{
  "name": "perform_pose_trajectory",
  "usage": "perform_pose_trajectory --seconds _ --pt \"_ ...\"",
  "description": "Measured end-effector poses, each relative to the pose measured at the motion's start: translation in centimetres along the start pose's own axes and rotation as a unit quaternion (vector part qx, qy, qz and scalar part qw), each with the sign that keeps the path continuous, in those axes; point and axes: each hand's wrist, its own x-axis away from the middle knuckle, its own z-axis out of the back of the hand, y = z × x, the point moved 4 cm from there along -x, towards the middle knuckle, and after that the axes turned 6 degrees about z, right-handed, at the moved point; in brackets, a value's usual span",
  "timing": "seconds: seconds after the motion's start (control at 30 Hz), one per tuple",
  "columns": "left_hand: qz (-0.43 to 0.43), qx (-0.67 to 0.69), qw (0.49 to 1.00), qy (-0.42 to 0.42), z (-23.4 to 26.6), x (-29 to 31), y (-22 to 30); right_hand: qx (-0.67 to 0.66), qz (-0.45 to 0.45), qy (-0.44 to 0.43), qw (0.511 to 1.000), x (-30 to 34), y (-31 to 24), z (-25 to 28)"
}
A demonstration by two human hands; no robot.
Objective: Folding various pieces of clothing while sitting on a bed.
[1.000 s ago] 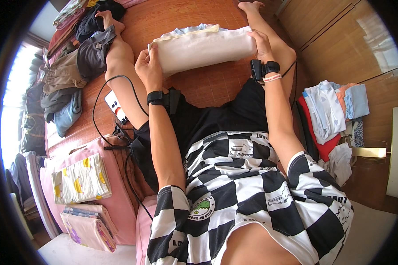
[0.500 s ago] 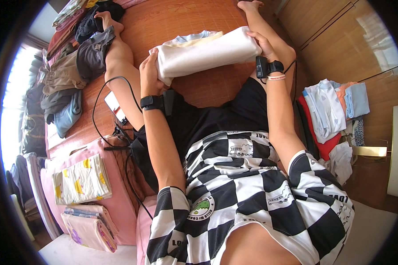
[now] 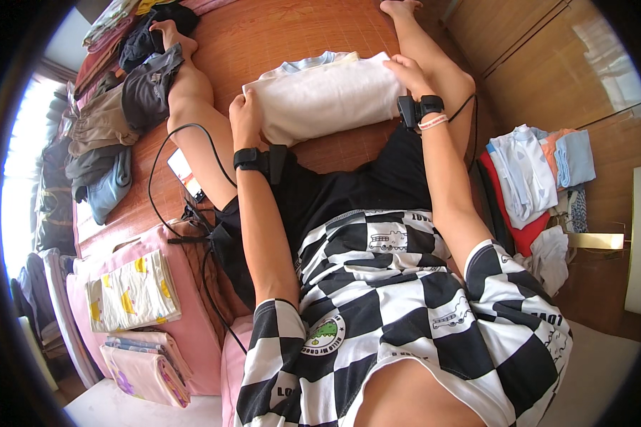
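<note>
A white folded garment with a pale blue collar lies on the reddish mat between my outstretched legs. My left hand grips its left end, fingers curled over the edge. My right hand rests on the garment's right end, pressing it flat. Each wrist carries a black band with a small device.
A heap of dark and khaki clothes lies at the left beside my leg. A phone with a black cable sits near my left thigh. Folded cloths rest on pink bedding at lower left. A stack of folded garments lies at the right.
The garment was lifted at an angle half a second ago; now it lies lower and flatter on the mat. My left hand has come down with its end.
</note>
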Motion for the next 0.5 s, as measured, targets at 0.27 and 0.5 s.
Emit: perform_pose_trajectory --seconds 0.27,0.5 --pt "0.005 0.028 0.999 -0.018 -0.6 0.2 -0.6 0.028 0.006 0.008 1.000 -0.3 1.1 0.0" --pt "-0.033 -0.159 0.982 0.094 0.0 -3.8 0.3 0.128 0.041 0.054 0.989 -3.0 1.0 -0.6"
